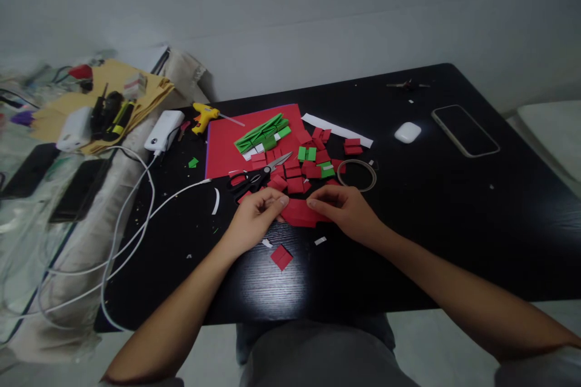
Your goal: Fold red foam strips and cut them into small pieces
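A piece of red paper (300, 214) is stretched between my two hands, just above the near part of the black table. My left hand (259, 216) pinches its left end between thumb and fingers. At the other end, my right hand (344, 208) grips it the same way. Right behind my hands lie several small folded red paper squares (295, 185) with a few green ones (307, 153) among them. Black-handled scissors (261, 178) rest on the pile, blades pointing away to the right. One loose red square (281, 257) lies nearer to me.
Behind the pile are a red sheet (222, 148), a folded green paper strip (261, 133) and a yellow glue gun (205, 116). A tape roll (357, 175), white case (407, 132) and phone (465, 131) lie to the right. White cables (149, 193) cross the left side.
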The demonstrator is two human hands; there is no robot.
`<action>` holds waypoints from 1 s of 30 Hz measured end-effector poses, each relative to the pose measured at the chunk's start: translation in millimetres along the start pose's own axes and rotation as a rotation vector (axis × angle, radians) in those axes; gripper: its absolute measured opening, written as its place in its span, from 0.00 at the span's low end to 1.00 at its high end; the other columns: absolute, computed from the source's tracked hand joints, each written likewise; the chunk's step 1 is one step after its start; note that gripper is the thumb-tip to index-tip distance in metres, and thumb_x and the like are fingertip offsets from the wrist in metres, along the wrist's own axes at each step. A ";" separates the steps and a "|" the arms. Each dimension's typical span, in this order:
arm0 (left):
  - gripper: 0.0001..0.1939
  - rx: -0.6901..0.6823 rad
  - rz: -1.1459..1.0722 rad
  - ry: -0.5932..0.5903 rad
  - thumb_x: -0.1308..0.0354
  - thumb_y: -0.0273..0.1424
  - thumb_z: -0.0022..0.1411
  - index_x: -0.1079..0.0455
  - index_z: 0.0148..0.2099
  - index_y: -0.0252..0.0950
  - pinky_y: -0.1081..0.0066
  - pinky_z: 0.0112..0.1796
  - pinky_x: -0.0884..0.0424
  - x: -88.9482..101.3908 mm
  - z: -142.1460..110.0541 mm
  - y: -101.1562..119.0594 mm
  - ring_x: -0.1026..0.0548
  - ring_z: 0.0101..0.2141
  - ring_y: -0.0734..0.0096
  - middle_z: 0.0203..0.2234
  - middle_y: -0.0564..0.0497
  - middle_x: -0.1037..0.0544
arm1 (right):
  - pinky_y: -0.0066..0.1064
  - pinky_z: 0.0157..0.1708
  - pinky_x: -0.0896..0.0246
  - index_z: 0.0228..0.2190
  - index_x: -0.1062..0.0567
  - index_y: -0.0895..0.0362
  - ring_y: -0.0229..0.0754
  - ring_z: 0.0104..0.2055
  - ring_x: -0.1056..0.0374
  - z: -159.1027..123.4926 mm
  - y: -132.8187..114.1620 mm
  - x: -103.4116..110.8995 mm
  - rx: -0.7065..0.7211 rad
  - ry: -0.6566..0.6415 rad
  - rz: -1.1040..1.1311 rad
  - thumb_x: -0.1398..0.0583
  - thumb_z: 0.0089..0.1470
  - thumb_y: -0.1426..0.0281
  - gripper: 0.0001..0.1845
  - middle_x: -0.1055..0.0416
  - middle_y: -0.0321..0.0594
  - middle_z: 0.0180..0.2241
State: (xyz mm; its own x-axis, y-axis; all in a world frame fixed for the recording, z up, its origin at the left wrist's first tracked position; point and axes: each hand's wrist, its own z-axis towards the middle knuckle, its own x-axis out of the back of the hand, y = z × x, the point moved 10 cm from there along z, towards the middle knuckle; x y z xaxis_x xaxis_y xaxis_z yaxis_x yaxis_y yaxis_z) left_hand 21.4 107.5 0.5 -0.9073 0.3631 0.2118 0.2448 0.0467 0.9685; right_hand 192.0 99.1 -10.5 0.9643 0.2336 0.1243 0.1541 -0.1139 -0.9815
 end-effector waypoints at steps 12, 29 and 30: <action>0.13 0.004 -0.087 -0.019 0.38 0.39 0.68 0.25 0.39 0.34 0.72 0.30 0.23 -4.2 -0.8 -0.2 0.20 0.25 0.71 0.24 0.53 0.22 | 0.34 0.39 0.29 0.33 0.17 0.57 0.44 0.35 0.23 0.8 1.5 0.7 -0.003 0.019 0.009 0.32 0.55 0.60 0.12 0.18 0.40 0.33; 0.11 -0.031 0.057 -0.063 0.38 0.37 0.67 0.21 0.42 0.34 0.73 0.29 0.31 -17.5 -7.0 -1.5 0.25 0.26 0.72 0.25 0.52 0.22 | 0.31 0.32 0.31 0.31 0.18 0.57 0.40 0.30 0.26 -4.1 1.6 -15.9 -0.014 -0.083 0.010 0.32 0.54 0.58 0.14 0.20 0.38 0.29; 0.11 -0.029 0.058 -0.053 0.38 0.38 0.67 0.22 0.41 0.35 0.73 0.29 0.31 -16.5 -6.8 -1.3 0.25 0.26 0.72 0.24 0.52 0.23 | 0.31 0.32 0.31 0.31 0.18 0.57 0.40 0.30 0.26 -4.0 2.0 -15.6 -0.014 -0.079 0.011 0.32 0.54 0.58 0.14 0.20 0.38 0.29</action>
State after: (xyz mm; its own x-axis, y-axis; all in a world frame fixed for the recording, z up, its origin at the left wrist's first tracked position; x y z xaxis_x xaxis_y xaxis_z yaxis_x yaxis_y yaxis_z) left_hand 33.8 95.1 -3.4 -0.8725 0.4131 0.2609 0.2855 -0.0024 0.9584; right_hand 178.1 91.4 -13.8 0.9462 0.3073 0.1011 0.1470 -0.1301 -0.9805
